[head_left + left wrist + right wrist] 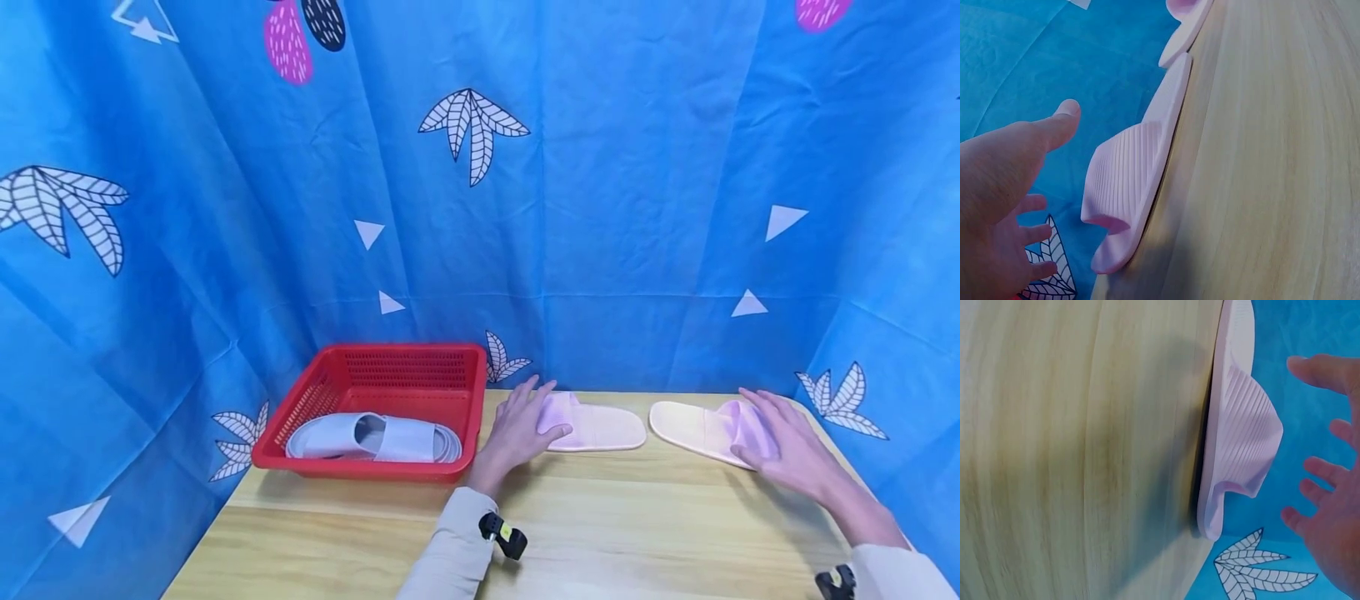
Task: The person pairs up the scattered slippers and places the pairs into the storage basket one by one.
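Note:
Two pink slippers lie flat on the wooden table, heel ends facing each other. Over the strap end of the left pink slipper [603, 427] hovers my left hand [517, 429], fingers spread and thumb apart. My right hand [787, 446] is held the same way by the strap of the right pink slipper [690, 423]. In the left wrist view, a gap shows between the thumb and the ribbed strap [1119, 172]. The right wrist view likewise has the fingers apart from the ribbed strap [1247, 434]. Neither hand holds anything.
A red plastic basket [367, 471] stands left of my left hand, holding a pair of white slippers [408, 437]. Blue patterned curtain [622, 208] hangs along the back and both sides of the wooden table [600, 533].

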A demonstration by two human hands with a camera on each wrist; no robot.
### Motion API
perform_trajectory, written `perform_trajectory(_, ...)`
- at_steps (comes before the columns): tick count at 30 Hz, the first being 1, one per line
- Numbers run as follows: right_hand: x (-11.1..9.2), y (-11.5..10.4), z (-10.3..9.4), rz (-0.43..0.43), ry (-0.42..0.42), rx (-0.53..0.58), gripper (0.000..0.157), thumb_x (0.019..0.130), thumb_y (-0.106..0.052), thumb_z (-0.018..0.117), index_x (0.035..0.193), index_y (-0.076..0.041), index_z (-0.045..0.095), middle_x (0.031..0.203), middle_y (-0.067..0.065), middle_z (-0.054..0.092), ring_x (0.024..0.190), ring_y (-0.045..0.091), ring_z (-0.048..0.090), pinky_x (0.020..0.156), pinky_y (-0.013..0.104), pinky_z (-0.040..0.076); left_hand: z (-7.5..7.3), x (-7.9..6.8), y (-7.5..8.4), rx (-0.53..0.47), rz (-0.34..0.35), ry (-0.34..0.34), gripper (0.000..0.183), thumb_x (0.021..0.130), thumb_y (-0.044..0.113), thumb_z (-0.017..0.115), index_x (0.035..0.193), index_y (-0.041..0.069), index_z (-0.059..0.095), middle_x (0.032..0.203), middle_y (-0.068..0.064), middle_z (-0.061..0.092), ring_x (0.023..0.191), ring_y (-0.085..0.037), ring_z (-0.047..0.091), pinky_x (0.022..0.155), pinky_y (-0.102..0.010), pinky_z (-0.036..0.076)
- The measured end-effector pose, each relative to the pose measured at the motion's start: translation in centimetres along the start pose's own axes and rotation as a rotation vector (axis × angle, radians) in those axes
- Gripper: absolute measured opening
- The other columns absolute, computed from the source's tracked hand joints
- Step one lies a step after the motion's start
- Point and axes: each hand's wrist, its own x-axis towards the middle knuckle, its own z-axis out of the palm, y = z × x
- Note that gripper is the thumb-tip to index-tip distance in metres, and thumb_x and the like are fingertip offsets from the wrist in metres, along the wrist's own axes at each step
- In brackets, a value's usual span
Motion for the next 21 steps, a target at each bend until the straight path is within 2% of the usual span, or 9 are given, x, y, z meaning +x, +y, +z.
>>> perform_trajectory(6, -0.1, 0.5, 0.0, 0.030, -0.031, -0.012, 0.093, 0.073, -0.033, 0.079, 0.149, -0.017, 0.028, 0.141, 0.029, 0.032, 0.126, 0.052, 0.026, 0.087, 0.075, 0.021, 0.6, 0.4, -0.1, -0.015, 0.012, 0.008, 0.085, 0.081, 0.067, 0.056, 0.150, 0.033, 0.022, 0.156, -0.005, 0.020, 0.141, -0.030, 0.019, 0.106, -0.059, 0.021)
perform_trajectory(11, 0.0, 0.6, 0.2, 0.057, -0.080, -0.006, 0.106, 0.069, -0.038, 0.083, 0.152, -0.016, 0.020, 0.141, 0.030, 0.029, 0.122, 0.054, 0.028, 0.082, 0.076, 0.024, 1.3, 0.8, -0.1, -0.025, 0.022, 0.003, 0.093, 0.075, 0.068, 0.063, 0.151, 0.030, 0.024, 0.155, -0.008, 0.022, 0.140, -0.035, 0.021, 0.105, -0.061, 0.023)
perform_trajectory(17, -0.3, 1.2, 0.8, 0.100, -0.151, 0.007, 0.120, 0.063, -0.042, 0.085, 0.151, -0.005, 0.013, 0.139, 0.035, 0.027, 0.119, 0.056, 0.028, 0.082, 0.076, 0.025, 2.3, 0.9, -0.1, -0.019, -0.014, -0.047, 0.102, 0.069, 0.066, 0.070, 0.151, 0.026, 0.024, 0.154, -0.010, 0.023, 0.138, -0.038, 0.021, 0.101, -0.067, 0.022)
perform_trajectory(21, -0.8, 1.6, 0.8, 0.138, -0.177, -0.020, 0.122, 0.063, -0.047, 0.085, 0.149, 0.002, 0.013, 0.135, 0.038, 0.027, 0.115, 0.055, 0.031, 0.082, 0.074, 0.030, 3.2, 0.9, 0.2, -0.024, -0.044, -0.055, 0.103, 0.068, 0.058, 0.076, 0.151, 0.025, 0.025, 0.150, -0.008, 0.030, 0.135, -0.033, 0.027, 0.100, -0.062, 0.026)
